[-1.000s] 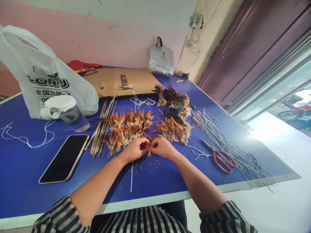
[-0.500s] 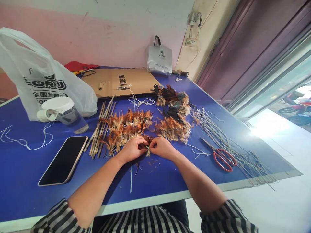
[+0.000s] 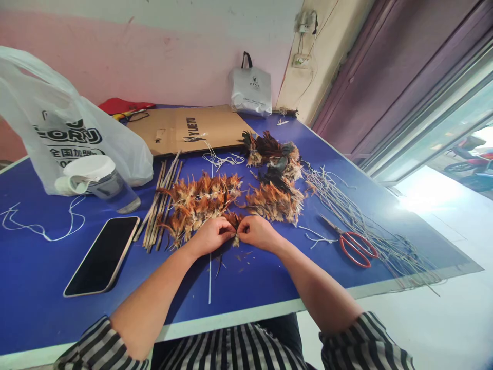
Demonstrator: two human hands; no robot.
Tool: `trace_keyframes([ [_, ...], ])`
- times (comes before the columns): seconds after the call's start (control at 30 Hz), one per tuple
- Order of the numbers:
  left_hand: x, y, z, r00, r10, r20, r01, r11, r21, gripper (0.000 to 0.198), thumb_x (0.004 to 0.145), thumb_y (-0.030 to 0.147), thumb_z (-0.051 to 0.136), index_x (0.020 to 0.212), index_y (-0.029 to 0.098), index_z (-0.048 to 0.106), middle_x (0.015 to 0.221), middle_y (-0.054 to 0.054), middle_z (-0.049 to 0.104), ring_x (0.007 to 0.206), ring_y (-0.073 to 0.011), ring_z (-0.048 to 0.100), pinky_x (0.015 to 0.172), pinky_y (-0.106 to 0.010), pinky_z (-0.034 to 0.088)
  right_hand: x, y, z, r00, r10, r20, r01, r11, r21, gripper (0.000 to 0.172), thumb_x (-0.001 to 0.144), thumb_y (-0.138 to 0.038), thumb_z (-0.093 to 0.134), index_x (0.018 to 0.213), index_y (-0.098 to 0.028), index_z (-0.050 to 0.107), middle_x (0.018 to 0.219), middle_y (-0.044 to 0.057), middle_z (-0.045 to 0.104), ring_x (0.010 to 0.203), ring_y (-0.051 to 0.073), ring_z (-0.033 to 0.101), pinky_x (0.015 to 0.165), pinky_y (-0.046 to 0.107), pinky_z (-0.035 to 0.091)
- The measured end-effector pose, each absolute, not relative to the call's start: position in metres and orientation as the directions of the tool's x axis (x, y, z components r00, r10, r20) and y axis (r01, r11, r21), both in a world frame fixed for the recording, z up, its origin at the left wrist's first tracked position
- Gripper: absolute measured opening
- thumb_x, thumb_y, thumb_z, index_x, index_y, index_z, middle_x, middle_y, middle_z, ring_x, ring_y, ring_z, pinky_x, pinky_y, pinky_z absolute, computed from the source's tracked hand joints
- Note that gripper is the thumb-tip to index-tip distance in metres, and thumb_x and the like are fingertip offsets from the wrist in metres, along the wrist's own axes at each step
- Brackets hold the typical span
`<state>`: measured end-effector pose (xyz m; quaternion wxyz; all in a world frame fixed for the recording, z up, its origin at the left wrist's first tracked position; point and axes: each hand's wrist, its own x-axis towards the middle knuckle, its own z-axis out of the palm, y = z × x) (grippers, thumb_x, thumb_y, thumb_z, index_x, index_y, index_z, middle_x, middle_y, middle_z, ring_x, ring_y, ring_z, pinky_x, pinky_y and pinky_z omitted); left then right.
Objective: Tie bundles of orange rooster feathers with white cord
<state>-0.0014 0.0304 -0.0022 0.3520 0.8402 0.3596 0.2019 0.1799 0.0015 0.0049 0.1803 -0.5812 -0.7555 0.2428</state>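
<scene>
My left hand point(image 3: 211, 235) and my right hand point(image 3: 257, 232) meet at the middle of the blue table point(image 3: 34, 267), fingers pinched together on a small bunch of brown feathers point(image 3: 234, 222) between them. A white string point(image 3: 210, 275) runs from under the hands toward the table's front edge. Just beyond my left hand lies a pile of orange-brown feathers point(image 3: 198, 200), and beyond my right hand a second feather pile point(image 3: 275, 201). Darker feathers point(image 3: 271, 151) lie farther back.
A bundle of thin sticks point(image 3: 159, 205) lies left of the feathers, a black phone point(image 3: 102, 255) nearer left. Red-handled scissors point(image 3: 352, 245) and loose strings point(image 3: 346, 210) lie right. A jar point(image 3: 102, 182), a plastic bag point(image 3: 65, 128), cardboard point(image 3: 192, 128) and a small white bag point(image 3: 250, 87) stand behind.
Both hands stay pinched on the feather bunch with only slight finger motion. The view has shifted a little.
</scene>
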Motion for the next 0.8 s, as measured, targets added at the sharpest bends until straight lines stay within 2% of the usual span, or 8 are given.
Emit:
trace_keyframes([
  [0.53,0.0029,0.0299,0.0032,0.655,0.754,0.047,0.514,-0.491,0.704,0.018,0.076,0.029,0.058,0.076,0.014,0.068,0.073,-0.003,0.06,0.069,-0.0139,0.054,0.064,-0.024,0.037,0.1798,0.0016,0.0058,-0.256,0.967,-0.012,0.797,0.204,-0.569,0.016,0.066,-0.022,0.054,0.068,-0.018,0.069,0.069,0.001,0.067,0.06,0.011,0.056,0.057,0.02,0.035],
  [0.8,0.0042,0.0298,-0.0031,0.629,0.773,0.082,0.515,-0.494,0.701,0.011,0.072,0.022,0.058,0.07,0.014,0.066,0.068,-0.001,0.057,0.061,-0.0111,0.051,0.057,-0.022,0.036,0.1793,0.0011,0.0059,-0.245,0.97,0.002,0.797,0.202,-0.57,0.014,0.065,-0.021,0.053,0.065,-0.018,0.067,0.067,0.0,0.066,0.06,0.011,0.055,0.056,0.02,0.035],
])
